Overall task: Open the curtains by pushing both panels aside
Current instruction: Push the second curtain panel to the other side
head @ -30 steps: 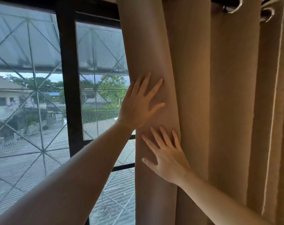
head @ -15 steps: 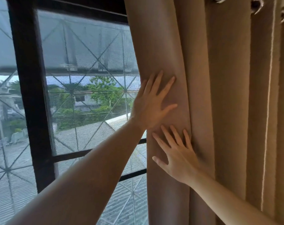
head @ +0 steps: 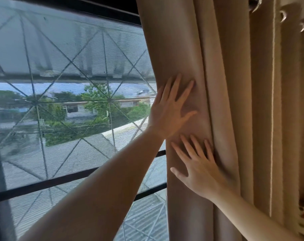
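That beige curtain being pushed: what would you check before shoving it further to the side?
1. Left hand flat on the curtain panel: ok, fingers spread.
2. Right hand flat on the same panel, below the left: ok.
3. Folds gathering to the right: ok, several pleats stacked.
4. Rings free to slide on the rod: cannot tell, the rod is out of view.
5. Window uncovered on this side: ok, glass and grille exposed.
6. Other panel pushed aside: cannot tell, not in view.

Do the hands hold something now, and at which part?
Nothing is gripped. The left hand and right hand lie open and flat against the outermost fold of the beige fabric curtain panel, pressing it.
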Tool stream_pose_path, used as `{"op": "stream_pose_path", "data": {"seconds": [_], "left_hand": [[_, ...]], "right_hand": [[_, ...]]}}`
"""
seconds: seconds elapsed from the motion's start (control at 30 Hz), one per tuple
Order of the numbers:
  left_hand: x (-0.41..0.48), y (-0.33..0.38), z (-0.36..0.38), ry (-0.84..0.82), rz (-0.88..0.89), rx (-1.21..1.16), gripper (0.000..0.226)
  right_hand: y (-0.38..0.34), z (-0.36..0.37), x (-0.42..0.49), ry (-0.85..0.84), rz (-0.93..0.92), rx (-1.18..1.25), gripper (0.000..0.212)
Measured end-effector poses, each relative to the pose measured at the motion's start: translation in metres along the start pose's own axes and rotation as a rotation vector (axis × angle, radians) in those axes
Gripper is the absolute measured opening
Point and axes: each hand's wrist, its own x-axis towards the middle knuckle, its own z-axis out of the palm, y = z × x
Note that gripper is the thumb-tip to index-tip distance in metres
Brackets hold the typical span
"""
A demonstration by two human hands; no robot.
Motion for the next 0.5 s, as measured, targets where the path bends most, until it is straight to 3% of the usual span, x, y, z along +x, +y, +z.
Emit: {"op": "stream_pose_path", "data": {"seconds": [0.5], "left_hand": [[0.057, 0.090, 0.084, 0.013, -0.057, 0.021, 0.093]], "right_hand": [[0.133, 0.037, 0.001, 0.028, -0.075, 0.088, 0.080]]}}
